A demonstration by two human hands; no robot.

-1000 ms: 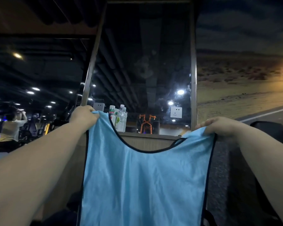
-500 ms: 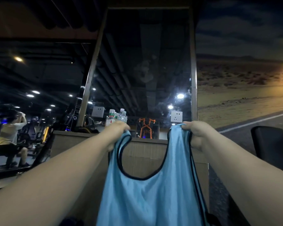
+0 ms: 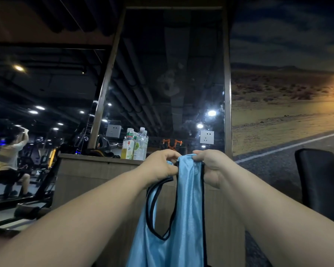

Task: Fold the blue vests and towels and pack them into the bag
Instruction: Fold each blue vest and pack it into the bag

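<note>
While both arms reach forward, the left hand [image 3: 162, 166] and right hand [image 3: 210, 166] pinch the blue vest's [image 3: 181, 218] shoulder straps together, black-trimmed edges hanging free before the wooden counter [image 3: 89, 170].

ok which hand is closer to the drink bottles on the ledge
Left. The left hand pinches the blue vest just right of and below the bottles; the right hand grips the vest farther right, below the wall socket.

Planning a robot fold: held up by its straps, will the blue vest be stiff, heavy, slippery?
Likely floppy: the blue vest hangs in loose folds from the left hand and right hand. Probably light, since pinches at the straps carry it. Its sheen hints it may slip.
</note>
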